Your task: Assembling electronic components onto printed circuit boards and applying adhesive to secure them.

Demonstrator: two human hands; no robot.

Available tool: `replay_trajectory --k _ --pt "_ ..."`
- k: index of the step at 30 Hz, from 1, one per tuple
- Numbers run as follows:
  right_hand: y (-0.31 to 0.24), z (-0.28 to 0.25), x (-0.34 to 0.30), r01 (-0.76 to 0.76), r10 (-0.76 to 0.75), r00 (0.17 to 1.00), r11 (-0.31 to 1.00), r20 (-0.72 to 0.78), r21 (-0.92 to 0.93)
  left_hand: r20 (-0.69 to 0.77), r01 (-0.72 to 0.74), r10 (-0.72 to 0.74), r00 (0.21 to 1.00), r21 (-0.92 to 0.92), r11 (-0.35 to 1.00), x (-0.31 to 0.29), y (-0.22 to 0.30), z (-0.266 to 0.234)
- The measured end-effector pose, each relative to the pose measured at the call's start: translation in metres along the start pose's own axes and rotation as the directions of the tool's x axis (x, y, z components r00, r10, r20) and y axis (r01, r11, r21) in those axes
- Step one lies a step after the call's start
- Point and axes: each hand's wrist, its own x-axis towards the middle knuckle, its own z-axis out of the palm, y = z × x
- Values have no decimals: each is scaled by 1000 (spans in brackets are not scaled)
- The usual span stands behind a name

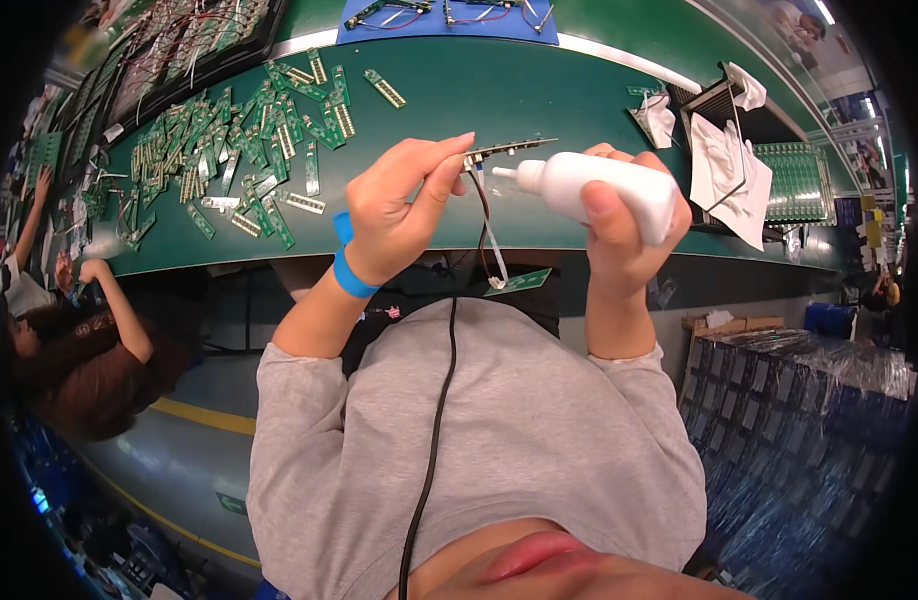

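Observation:
My left hand (pixel 404 195) pinches one end of a narrow circuit board (pixel 509 148), held nearly edge-on above the front of the bench. Dark wires and a white strip run down from it to a second, small green circuit board (pixel 520 282) that hangs below. In my right hand (pixel 624 225) a white squeeze bottle (pixel 604 187) lies on its side, fingers wrapped round it. Its thin nozzle points left, just under the held board; I cannot tell whether it touches. A blue wrist strap (pixel 351 270) circles my left wrist.
Loose green boards (pixel 269 140) are heaped on the green bench (pixel 459 90) to the left. Wired boards rest on a blue mat (pixel 444 22) at the back. A rack (pixel 714 110), white gloves (pixel 719 165) and a green board panel (pixel 791 180) stand right. A co-worker (pixel 89 350) sits left.

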Motion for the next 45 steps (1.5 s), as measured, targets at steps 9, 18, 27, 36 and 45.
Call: replay_trajectory --k 9,18,27,36,45 --pt "6 9 0 75 -69 997 983 39 -167 -7 58 -58 998 -9 998 -1 0 3" --pt "9 9 -1 52 -36 996 974 77 -222 -3 41 -41 999 54 998 -1 -2 6" --pt "6 11 1 6 23 995 954 93 -301 24 14 -17 1000 99 995 -2 -5 4" --pt "7 2 -1 -130 125 992 970 -34 -204 12 20 -21 1000 67 998 -4 -7 1" --pt "44 -68 -12 -186 348 827 911 -441 369 -56 370 -383 922 -163 915 35 -49 -18"
